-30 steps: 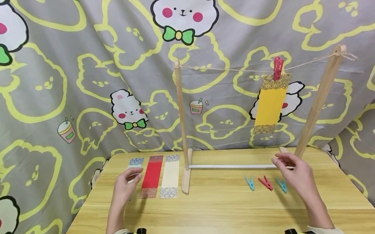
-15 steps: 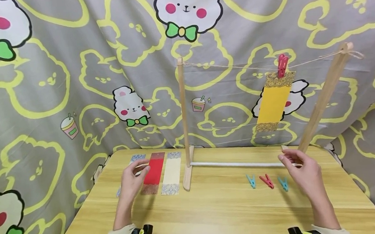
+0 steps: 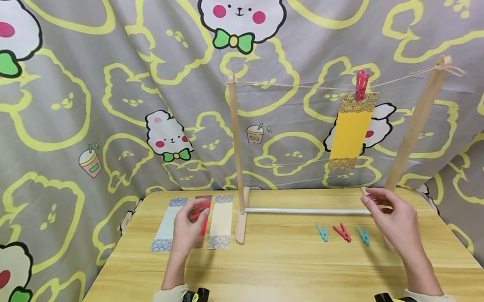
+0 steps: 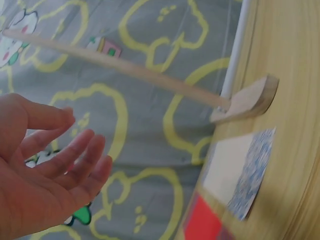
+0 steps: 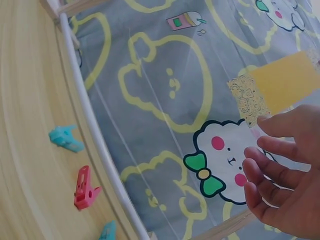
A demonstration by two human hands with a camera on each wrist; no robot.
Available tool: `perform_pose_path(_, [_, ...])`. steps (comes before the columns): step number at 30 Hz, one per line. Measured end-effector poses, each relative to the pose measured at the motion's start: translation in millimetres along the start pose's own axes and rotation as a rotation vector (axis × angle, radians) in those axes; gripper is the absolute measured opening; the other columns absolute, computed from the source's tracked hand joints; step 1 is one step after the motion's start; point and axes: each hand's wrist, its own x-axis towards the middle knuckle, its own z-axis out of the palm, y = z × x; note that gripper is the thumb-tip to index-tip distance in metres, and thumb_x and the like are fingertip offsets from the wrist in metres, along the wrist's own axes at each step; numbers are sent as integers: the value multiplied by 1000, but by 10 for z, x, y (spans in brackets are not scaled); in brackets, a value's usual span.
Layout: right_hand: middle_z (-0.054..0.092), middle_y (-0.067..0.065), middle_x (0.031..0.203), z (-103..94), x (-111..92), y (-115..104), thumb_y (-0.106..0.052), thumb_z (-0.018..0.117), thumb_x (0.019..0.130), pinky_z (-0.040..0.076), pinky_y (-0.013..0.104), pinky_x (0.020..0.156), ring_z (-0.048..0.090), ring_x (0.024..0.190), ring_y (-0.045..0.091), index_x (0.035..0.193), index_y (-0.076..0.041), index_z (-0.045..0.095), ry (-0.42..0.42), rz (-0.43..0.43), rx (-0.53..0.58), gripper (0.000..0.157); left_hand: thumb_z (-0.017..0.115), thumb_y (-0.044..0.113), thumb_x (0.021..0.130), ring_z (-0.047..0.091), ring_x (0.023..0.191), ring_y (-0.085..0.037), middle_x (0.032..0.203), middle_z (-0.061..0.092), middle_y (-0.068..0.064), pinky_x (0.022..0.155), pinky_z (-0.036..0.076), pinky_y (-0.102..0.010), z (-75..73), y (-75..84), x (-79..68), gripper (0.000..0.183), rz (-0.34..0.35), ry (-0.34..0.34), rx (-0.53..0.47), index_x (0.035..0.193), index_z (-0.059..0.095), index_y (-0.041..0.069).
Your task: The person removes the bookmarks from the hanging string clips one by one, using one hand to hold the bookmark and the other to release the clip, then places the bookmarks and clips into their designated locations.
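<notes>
My left hand (image 3: 189,226) hovers over the red strip (image 3: 205,227) with fingers loosely bent and holds nothing. It partly covers that strip in the head view. A pale blue strip (image 3: 164,228) lies to its left and a cream strip (image 3: 220,222) to its right, all with patterned ends. My right hand (image 3: 394,215), also holding nothing, is above the table beside the rack's right post (image 3: 415,123). Just left of it lie a red clothespin (image 3: 342,232) and two blue ones, the nearer a blue clothespin (image 3: 363,235).
A wooden rack has a left post (image 3: 237,146), a white bottom bar (image 3: 306,210) and a string (image 3: 288,85) across the top. A yellow strip (image 3: 351,130) hangs there from a red clothespin (image 3: 362,84). A patterned curtain (image 3: 195,93) stands behind the table (image 3: 269,281).
My left hand has moved right, from beside the pale blue strip to over the red strip, uncovering the pale blue one. My right hand has shifted only slightly.
</notes>
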Motion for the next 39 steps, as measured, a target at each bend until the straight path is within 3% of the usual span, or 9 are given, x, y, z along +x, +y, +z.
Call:
perform_pose_path(4, [71, -7, 96, 17, 18, -21, -20, 75, 96, 47, 3, 74, 58, 86, -10, 117, -7, 74, 11, -20, 0, 25, 70, -1, 95, 68, 109, -35, 120, 68, -19, 97, 56, -39, 138, 17, 7, 24, 10, -21, -22, 120, 70, -1])
perform_pose_path(11, [73, 5, 100, 25, 83, -101, -16, 76, 94, 47, 5, 75, 60, 85, -7, 117, -8, 74, 30, -86, 18, 24, 67, -9, 94, 66, 110, -43, 118, 68, -25, 95, 55, -54, 353, 282, -25, 24, -3, -23, -70, 118, 69, -7])
perform_pose_path(16, [73, 9, 101, 16, 122, -101, -12, 76, 94, 47, 4, 75, 60, 86, -8, 117, -7, 74, 19, -150, 30, 24, 68, -8, 93, 68, 109, -42, 116, 70, -22, 93, 56, -56, 496, 158, 11, 26, 51, -23, -92, 119, 69, -4])
perform_pose_path(20, [72, 8, 99, -18, 177, -124, -9, 76, 93, 46, 3, 75, 59, 85, -7, 116, -5, 73, 20, -213, 28, 23, 71, -4, 93, 69, 108, -37, 117, 71, -17, 94, 56, -54, 575, 194, 20, 27, 104, -53, -123, 120, 69, 0])
perform_pose_path(26, [71, 6, 95, -64, 237, -161, -7, 76, 93, 45, 4, 75, 57, 85, -10, 118, -5, 73, 24, -278, 5, 25, 69, -7, 94, 66, 110, -44, 118, 67, -26, 97, 54, -55, 727, 303, 42, 28, 158, -91, -174, 121, 65, -7])
perform_pose_path(33, [73, 10, 97, -159, 321, -223, -1, 78, 89, 44, 4, 75, 55, 87, -13, 119, -2, 73, 43, -383, -23, 30, 65, -15, 93, 63, 112, -49, 118, 66, -29, 99, 52, -59, 898, 610, 39, 28, 144, -137, -193, 120, 64, -12])
perform_pose_path(39, [72, 10, 95, -264, 446, -310, 1, 79, 87, 43, 3, 76, 55, 87, -13, 116, -1, 73, 46, -435, -45, 30, 67, -12, 92, 65, 112, -42, 120, 67, -25, 98, 54, -56, 1115, 577, 85, 30, 183, -142, -209, 122, 64, -8])
